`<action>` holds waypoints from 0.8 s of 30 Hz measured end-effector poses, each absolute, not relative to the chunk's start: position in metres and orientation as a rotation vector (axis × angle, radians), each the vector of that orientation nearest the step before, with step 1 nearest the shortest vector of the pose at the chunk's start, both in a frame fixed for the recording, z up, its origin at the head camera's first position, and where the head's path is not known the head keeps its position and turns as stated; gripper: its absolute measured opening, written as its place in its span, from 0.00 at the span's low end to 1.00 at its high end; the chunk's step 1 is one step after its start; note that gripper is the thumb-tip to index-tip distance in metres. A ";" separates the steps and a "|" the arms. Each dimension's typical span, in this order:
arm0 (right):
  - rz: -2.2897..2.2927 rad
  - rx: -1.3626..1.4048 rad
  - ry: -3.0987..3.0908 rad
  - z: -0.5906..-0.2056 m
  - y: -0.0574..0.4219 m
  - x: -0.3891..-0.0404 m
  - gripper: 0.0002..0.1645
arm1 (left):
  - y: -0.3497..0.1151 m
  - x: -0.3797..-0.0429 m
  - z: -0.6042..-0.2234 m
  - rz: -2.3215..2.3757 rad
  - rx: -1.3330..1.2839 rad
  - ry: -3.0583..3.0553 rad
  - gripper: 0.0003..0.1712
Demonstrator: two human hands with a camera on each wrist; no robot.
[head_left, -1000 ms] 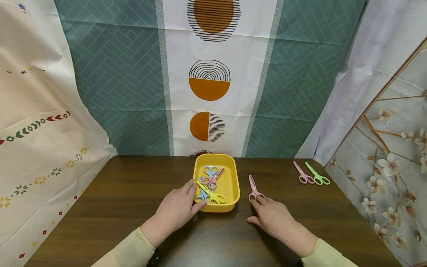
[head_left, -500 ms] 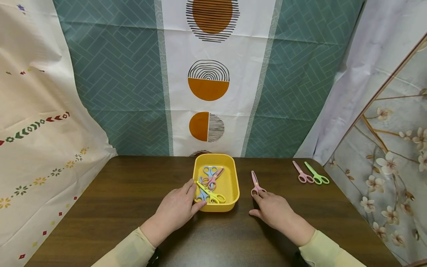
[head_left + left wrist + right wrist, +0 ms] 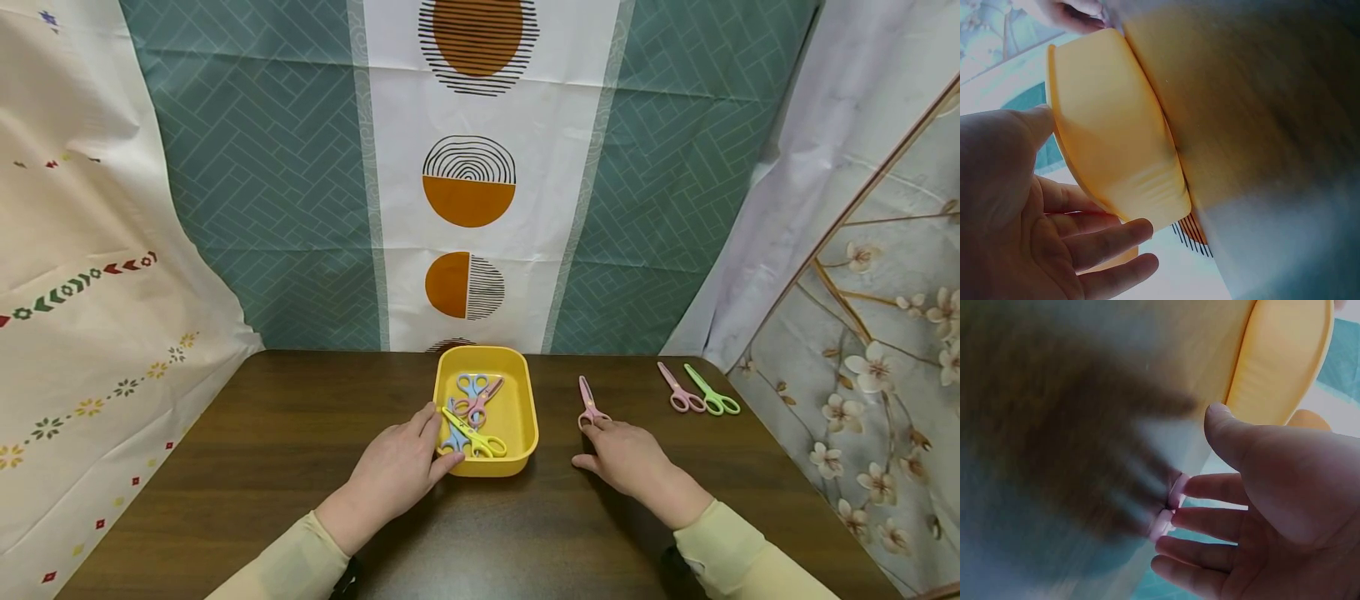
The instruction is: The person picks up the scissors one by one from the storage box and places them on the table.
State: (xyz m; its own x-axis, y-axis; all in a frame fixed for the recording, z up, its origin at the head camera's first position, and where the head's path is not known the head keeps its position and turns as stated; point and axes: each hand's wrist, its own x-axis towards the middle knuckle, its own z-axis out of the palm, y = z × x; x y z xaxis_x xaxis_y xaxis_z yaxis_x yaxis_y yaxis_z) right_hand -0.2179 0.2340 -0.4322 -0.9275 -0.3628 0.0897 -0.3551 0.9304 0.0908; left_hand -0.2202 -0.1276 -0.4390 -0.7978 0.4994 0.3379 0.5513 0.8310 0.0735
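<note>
A yellow tray (image 3: 525, 417) stands mid-table, holding blue scissors (image 3: 472, 383), pink scissors (image 3: 480, 402) and yellow scissors (image 3: 480, 437). My left hand (image 3: 397, 467) touches the tray's near left corner, thumb at the rim and fingers along its outer side; the left wrist view shows these fingers spread and fairly straight. Right of the tray, another pair of pink scissors (image 3: 588, 400) lies flat, blades pointing away. The fingertips of my right hand (image 3: 630, 458) rest on its handle loops (image 3: 1177, 490). In the right wrist view the fingers reach out straight and the thumb stands apart.
Farther right on the dark wooden table (image 3: 315, 417) lie a third pair of pink scissors (image 3: 680, 389) and green scissors (image 3: 712, 392), side by side near the right edge. A patterned curtain (image 3: 480, 250) hangs behind the table; floral cloths border both sides.
My right hand has slid the pink scissors to the right and slightly away across the table, its fingers staying at the handles. The left hand and tray have hardly moved.
</note>
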 end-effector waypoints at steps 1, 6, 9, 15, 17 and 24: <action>-0.112 0.546 -2.993 -0.433 0.236 -0.220 0.39 | -0.128 -0.220 -0.439 -0.243 -0.798 -2.704 0.44; -0.106 0.497 -3.036 -0.434 0.244 -0.228 0.39 | -0.127 -0.220 -0.439 -0.235 -0.794 -2.706 0.44; -0.106 0.488 -3.037 -0.434 0.249 -0.232 0.38 | -0.127 -0.220 -0.439 -0.238 -0.792 -2.704 0.44; -0.099 0.491 -3.019 -0.433 0.256 -0.237 0.37 | -0.127 -0.220 -0.439 -0.248 -0.789 -2.699 0.44; -0.097 0.486 -3.016 -0.433 0.259 -0.239 0.37 | -0.127 -0.220 -0.439 -0.249 -0.789 -2.701 0.44; -0.089 0.451 -3.028 -0.439 0.271 -0.248 0.37 | -0.127 -0.219 -0.438 -0.249 -0.796 -2.699 0.44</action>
